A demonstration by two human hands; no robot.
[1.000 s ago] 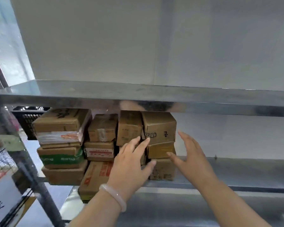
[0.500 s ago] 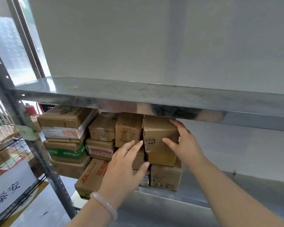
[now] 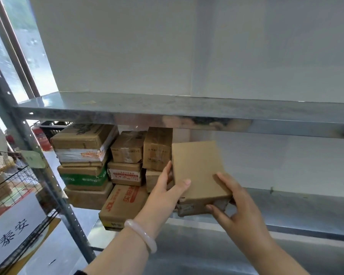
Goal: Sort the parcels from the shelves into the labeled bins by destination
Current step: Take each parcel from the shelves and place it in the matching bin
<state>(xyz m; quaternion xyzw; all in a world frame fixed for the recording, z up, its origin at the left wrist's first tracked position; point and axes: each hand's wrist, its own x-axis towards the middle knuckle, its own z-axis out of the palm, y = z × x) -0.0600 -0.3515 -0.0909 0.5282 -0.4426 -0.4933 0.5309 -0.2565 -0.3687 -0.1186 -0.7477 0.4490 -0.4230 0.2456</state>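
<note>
A plain brown cardboard parcel is tilted toward me, pulled out from the stack on the metal shelf. My left hand grips its left side, thumb on top. My right hand holds its near right corner, thumb on top and fingers underneath. Several other brown parcels stay stacked on the shelf to the left, some with red or green print.
A steel shelf board runs just above the stack. The rack's upright post stands at the left. Beyond it is a wire bin bearing a white sign with Chinese characters. White wall behind.
My right hand took the top right parcel off the stack and drew it toward me. My left hand moved from open in front of the stack to gripping the parcel's left side.
</note>
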